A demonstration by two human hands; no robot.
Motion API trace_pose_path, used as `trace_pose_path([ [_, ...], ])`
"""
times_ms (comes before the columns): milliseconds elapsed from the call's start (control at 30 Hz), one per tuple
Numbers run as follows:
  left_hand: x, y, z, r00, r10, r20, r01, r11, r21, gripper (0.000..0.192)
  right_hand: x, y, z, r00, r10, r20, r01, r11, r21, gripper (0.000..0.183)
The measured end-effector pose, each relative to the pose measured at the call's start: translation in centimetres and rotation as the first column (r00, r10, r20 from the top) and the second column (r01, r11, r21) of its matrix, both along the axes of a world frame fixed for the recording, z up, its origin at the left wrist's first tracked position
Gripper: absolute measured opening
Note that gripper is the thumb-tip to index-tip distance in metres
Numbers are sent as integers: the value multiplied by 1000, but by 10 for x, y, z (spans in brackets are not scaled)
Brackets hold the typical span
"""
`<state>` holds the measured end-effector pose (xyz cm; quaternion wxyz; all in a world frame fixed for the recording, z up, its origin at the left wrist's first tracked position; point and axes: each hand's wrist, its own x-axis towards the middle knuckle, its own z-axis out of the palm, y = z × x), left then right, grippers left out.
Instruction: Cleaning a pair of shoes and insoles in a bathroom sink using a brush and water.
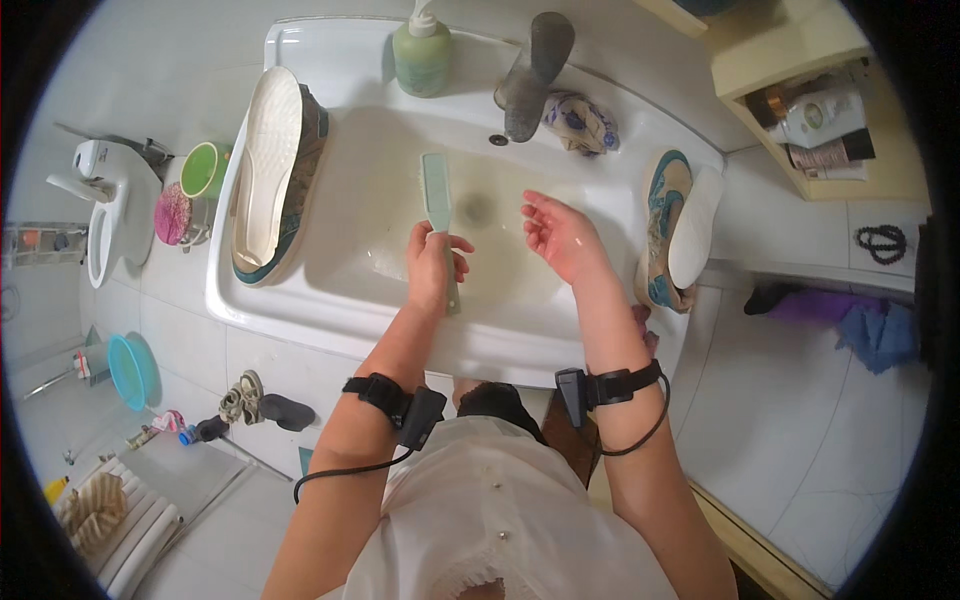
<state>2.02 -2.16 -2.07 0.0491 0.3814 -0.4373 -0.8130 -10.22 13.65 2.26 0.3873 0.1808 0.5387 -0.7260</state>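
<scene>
My left hand (433, 262) grips the handle of a pale green scrub brush (436, 184), its flat back facing up and its bristles mostly hidden. It is over a white washbasin (337, 316) with cloudy water (517, 277) in it. To the right, my right hand (561, 234) is raised over the water, wet and holding nothing, fingers loosely bent. A teal and beige shoe (306, 169) lies on the basin's left rim with a white insole (268, 157) on it. On the right rim, a matching shoe (663, 214) lies beside another insole (697, 225).
A green pump bottle (422, 56) stands at the basin's back, near the faucet (536, 75) and a crumpled patterned cloth (579, 124). A shelf (814, 176) with tubes juts in at upper right. At left are a toilet (124, 206) and a green bucket (205, 170).
</scene>
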Motion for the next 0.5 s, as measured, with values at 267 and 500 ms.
trace_pose_path([
  [267,7,1,10,999,21,-43,-20,999,34,18,-33,2,66,981,-164,-100,127,944,-303,27],
  [500,37,-18,16,998,68,10,-68,997,32,14,-40,-48,120,581,301,-756,49,914,402,41],
])
